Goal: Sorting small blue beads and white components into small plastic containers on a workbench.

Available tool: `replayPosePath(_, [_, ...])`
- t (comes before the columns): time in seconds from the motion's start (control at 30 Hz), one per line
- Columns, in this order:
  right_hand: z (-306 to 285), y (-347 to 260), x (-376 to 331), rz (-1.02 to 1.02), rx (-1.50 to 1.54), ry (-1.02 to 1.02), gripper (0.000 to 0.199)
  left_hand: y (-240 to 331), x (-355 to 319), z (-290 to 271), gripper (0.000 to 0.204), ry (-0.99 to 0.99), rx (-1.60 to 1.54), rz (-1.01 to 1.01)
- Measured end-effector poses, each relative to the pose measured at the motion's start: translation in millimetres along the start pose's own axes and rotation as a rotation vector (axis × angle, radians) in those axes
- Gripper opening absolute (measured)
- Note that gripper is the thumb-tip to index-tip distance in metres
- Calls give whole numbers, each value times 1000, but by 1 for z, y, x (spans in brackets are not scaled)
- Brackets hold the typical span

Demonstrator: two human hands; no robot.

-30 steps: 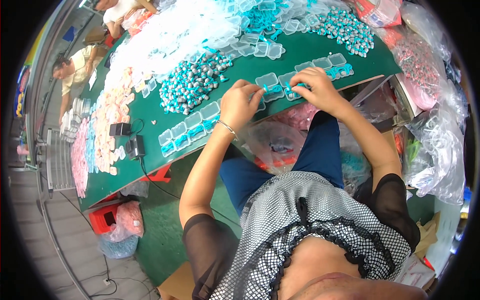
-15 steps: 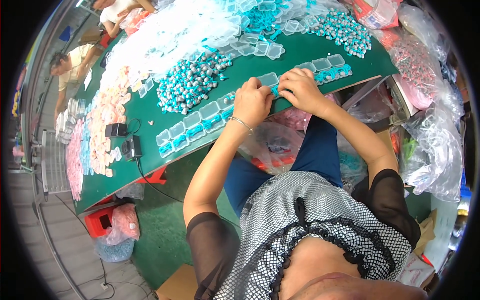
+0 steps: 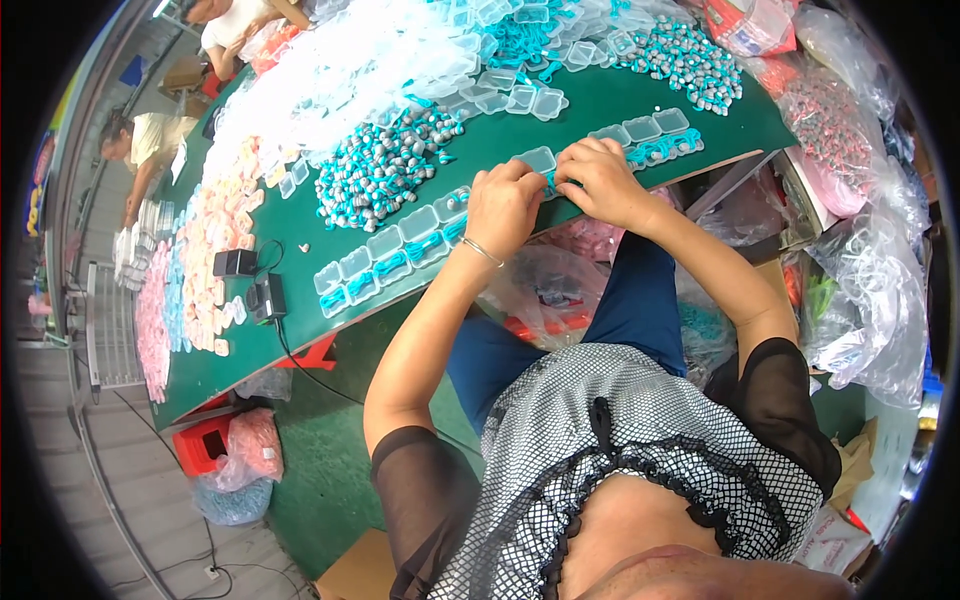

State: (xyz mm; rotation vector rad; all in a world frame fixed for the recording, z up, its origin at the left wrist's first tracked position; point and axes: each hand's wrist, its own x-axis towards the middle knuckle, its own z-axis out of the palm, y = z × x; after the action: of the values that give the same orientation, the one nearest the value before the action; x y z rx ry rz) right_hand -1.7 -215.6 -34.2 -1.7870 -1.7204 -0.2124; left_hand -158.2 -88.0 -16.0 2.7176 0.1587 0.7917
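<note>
Along the near edge of the green table [image 3: 530,132] runs a row of small clear plastic cases [image 3: 421,248] with lids folded open, several with coiled teal cords inside. My left hand [image 3: 503,208] is closed, its fingers bent down over a case in the middle of the row. Just right of it, my right hand [image 3: 606,184] is closed too, thumb and fingers pinched together. A bit of teal cord [image 3: 549,184] shows between the fingertips; the rest is hidden. Behind them stands an open clear lid [image 3: 537,160]. Farther right, more filled cases [image 3: 664,148] continue the row.
A pile of grey-and-teal plugs [image 3: 375,170] lies beyond the left cases, another [image 3: 690,65] at the far right. A heap of empty clear cases [image 3: 330,80] covers the back. A black device [image 3: 266,297] with a cable sits left. Two people work at the far left.
Both my hands stay over the same case, with hardly any movement of the fingers. At the far left, the nearer person has bent lower over the table.
</note>
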Motion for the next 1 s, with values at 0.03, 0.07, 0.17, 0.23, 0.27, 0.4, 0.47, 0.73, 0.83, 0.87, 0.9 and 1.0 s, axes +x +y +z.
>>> replayPosePath(0.03, [0,0,0,0,0,1,4,-3,0,3,13,-3,16,3])
replayPosePath(0.07, [-1,-1,-1,-6,-5,-8,6,-5,-1,6,13,-6,32,6])
replayPosePath(0.17, [-2,-1,0,-11,-2,-23,9,-11,0,7,13,-1,24,-25])
replayPosePath(0.23, [-1,0,1,-9,5,-28,9,-11,2,6,13,-17,22,-29])
replayPosePath(0.27, [-1,1,1,-15,3,-23,10,-11,3,5,13,-30,20,-32])
replayPosePath(0.4, [-9,0,3,-8,2,15,14,-7,9,-2,16,-81,-3,-29])
replayPosePath(0.47, [-9,-6,3,-45,-38,53,16,-2,12,-5,19,-102,33,-15])
replayPosePath(0.73, [1,-7,-2,-123,-79,73,14,-1,3,-1,24,-125,-3,-28])
replayPosePath(0.83, [4,-5,-4,-101,-70,61,15,1,3,-2,25,-130,5,-35])
replayPosePath(0.87, [4,-1,-4,-94,-79,67,15,1,5,-1,26,-134,5,-38])
replayPosePath(0.9, [4,-3,-3,-102,-64,68,15,1,4,-2,27,-138,-1,-43])
replayPosePath(1.0, [-5,-2,-2,-79,-11,40,17,-1,5,-1,28,-104,19,-18])
